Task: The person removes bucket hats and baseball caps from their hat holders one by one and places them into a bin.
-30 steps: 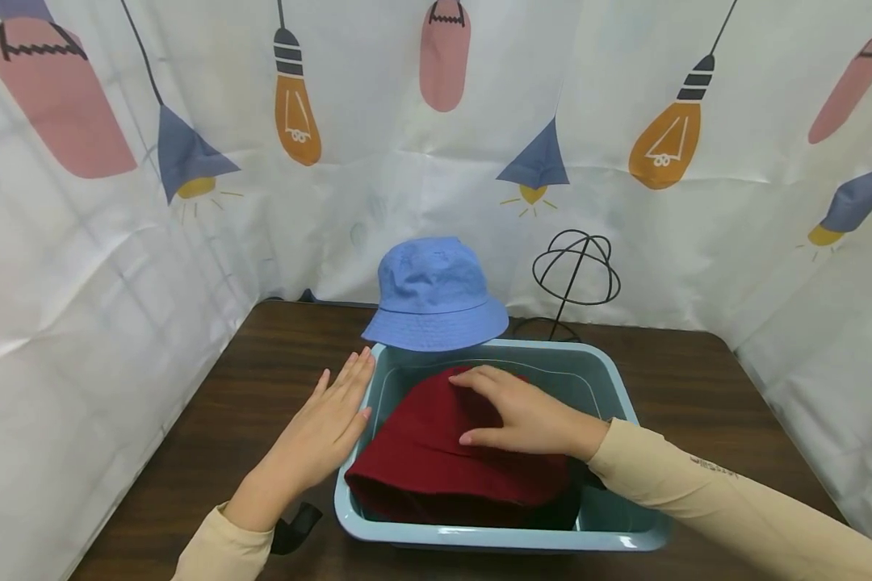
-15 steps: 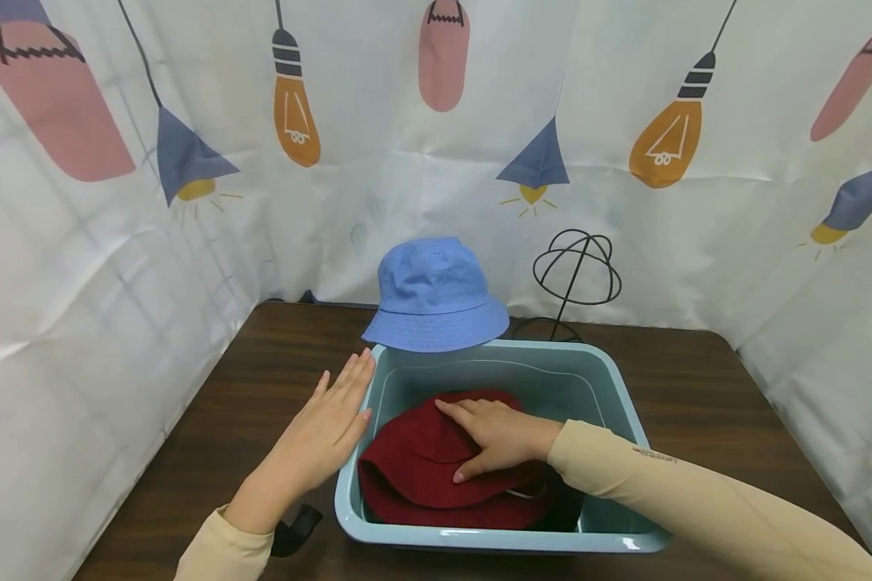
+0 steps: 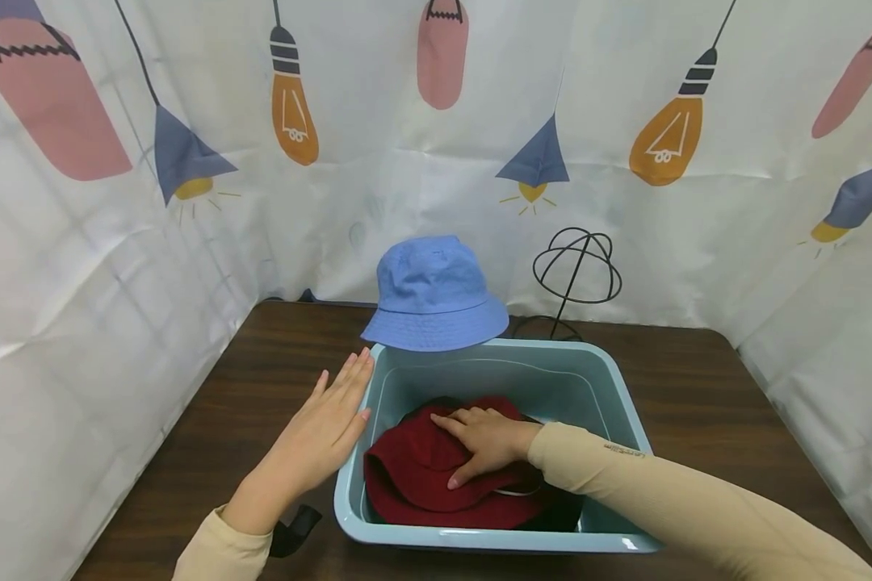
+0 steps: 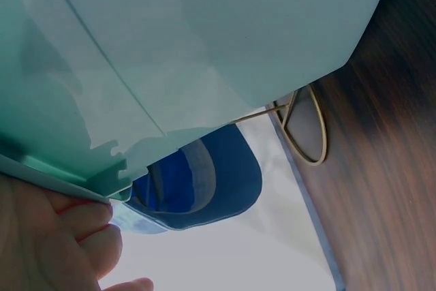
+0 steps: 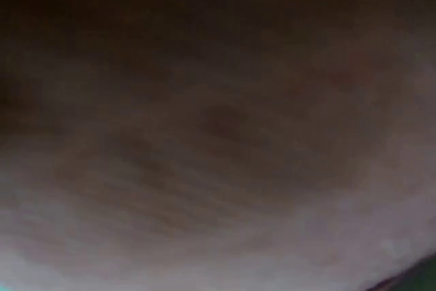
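A dark red bucket hat (image 3: 414, 468) lies squashed inside the light blue plastic bin (image 3: 509, 538). My right hand (image 3: 483, 442) is spread on top of it, fingers extended, pressing it down. Dark cloth shows under the hat at the bin's lower right. My left hand (image 3: 327, 424) lies with straight fingers along the bin's left rim. In the left wrist view, the left fingers (image 4: 88, 233) touch the rim from outside. The right wrist view is dark and blurred, filled by skin.
A blue bucket hat (image 3: 436, 294) sits just behind the bin, overlapping its back rim in the head view. Beside it stands a black wire hat stand (image 3: 568, 282). A black strap (image 3: 295, 528) is by the left wrist. The brown wooden table (image 3: 298, 343) meets a printed curtain.
My right hand has moved down and slightly left into the bin, flattening the red hat. More of the bin's back wall now shows. The left hand has stayed in place.
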The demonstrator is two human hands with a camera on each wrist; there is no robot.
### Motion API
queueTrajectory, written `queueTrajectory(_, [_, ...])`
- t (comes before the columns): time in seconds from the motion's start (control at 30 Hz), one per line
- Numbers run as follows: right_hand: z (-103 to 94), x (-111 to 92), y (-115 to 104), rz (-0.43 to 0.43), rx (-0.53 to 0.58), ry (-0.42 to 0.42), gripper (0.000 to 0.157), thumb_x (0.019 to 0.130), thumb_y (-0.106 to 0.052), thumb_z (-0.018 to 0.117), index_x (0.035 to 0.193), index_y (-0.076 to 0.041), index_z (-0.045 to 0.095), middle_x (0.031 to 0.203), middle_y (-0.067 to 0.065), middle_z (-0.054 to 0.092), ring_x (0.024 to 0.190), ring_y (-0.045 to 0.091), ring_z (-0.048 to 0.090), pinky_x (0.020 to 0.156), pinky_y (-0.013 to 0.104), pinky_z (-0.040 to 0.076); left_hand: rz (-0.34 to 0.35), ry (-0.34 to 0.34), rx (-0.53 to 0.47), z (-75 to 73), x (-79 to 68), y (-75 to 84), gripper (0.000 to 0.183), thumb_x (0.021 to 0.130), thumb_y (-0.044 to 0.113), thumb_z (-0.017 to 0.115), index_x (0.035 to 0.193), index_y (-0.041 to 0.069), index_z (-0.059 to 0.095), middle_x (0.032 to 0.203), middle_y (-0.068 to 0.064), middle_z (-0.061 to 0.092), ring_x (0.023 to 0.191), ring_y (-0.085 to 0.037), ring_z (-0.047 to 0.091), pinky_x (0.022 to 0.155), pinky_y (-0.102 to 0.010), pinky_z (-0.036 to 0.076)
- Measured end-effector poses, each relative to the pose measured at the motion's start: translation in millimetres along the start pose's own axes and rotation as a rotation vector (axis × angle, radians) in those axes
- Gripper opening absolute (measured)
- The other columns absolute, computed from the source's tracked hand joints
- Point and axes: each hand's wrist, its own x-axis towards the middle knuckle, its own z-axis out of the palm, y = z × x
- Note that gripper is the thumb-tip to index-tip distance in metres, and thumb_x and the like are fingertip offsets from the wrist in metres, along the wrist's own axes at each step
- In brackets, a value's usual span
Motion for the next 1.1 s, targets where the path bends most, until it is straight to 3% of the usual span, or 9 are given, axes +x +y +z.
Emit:
queueTrajectory(0.37, [8.8, 8, 0, 0.014, -0.048, -0.004, 0.093, 0.077, -0.054, 0.071, 0.150, -0.019, 0.026, 0.139, 0.005, 0.040, 0.128, 0.021, 0.037, 0.105, 0.042, 0.030, 0.009, 0.010, -0.013, -0.2, -0.9, -0.1, 0.059, 0.098, 0.020, 0.044, 0.148, -0.002, 0.020, 0.155, -0.013, 0.019, 0.142, -0.028, 0.015, 0.109, -0.059, 0.015])
queueTrajectory(0.67, [6.8, 13, 7, 0.003, -0.003, -0.058, 0.091, 0.078, -0.054, 0.069, 0.150, -0.021, 0.025, 0.139, 0.003, 0.039, 0.128, 0.019, 0.036, 0.104, 0.041, 0.032, 0.002, 0.001, -0.015, 1.4, -0.7, -0.7, 0.059, 0.099, 0.020, 0.044, 0.148, -0.002, 0.020, 0.155, -0.013, 0.019, 0.142, -0.029, 0.015, 0.108, -0.060, 0.015])
queueTrajectory(0.87, [-10.8, 12, 6, -0.022, 0.091, -0.091, 0.073, 0.082, -0.041, 0.071, 0.143, -0.015, 0.041, 0.131, 0.005, 0.049, 0.121, 0.019, 0.044, 0.101, 0.033, 0.036, 0.000, 0.003, -0.019, 2.4, -2.1, -1.2, 0.059, 0.099, 0.019, 0.045, 0.148, -0.002, 0.020, 0.155, -0.013, 0.019, 0.142, -0.028, 0.015, 0.108, -0.060, 0.014])
queueTrajectory(1.1, [-34.8, 1, 5, -0.068, 0.170, -0.056, 0.053, 0.085, -0.032, 0.069, 0.132, -0.012, 0.055, 0.123, 0.000, 0.058, 0.112, 0.013, 0.052, 0.097, 0.030, 0.042, 0.006, 0.008, -0.021, 1.3, -0.7, -0.8, 0.060, 0.099, 0.020, 0.045, 0.148, -0.002, 0.020, 0.155, -0.013, 0.019, 0.142, -0.029, 0.014, 0.109, -0.060, 0.014])
